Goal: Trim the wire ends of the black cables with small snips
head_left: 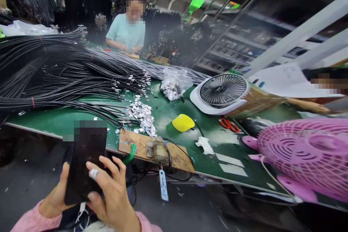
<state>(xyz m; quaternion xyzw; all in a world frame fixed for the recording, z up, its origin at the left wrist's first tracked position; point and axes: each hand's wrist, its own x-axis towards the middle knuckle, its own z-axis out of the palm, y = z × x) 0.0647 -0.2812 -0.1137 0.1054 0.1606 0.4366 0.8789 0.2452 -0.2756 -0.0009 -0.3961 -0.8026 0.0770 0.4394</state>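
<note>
Down at the lower edge of the view, we held a black phone [84, 163] in both hands, in front of the near edge of the green table [174, 116] and below its level. Our left hand [56, 197] was closed around the left side of the phone from behind, with the thumb lying along its edge. Our right hand [114, 192] was half open, the fingers curved and spread over the lower right part of the phone; one fingertip carried a white wrap or tape. Pink sleeves covered both our wrists. Just beyond the phone, a wooden board [152, 150] lay on the table edge with a small metal device [156, 150] on it, and a blue and white tag [163, 185] hung down from there. Behind the board we saw a heap of small silver terminals [141, 114], and on the left many black cables [54, 76] lay in long bundles across the table, their ends pointing toward the heap. A yellow object [183, 122] and a crumpled white paper [205, 145] lay near the middle, with red scissors [230, 125] a little further to the right. A clear plastic bag [175, 83] with small parts stood behind them, beside a white fan [221, 92] lying face up. A pink fan [307, 152] filled the right side, near to us. At the far end a person in a light blue shirt [126, 32] sat at the table, well apart from us.
</note>
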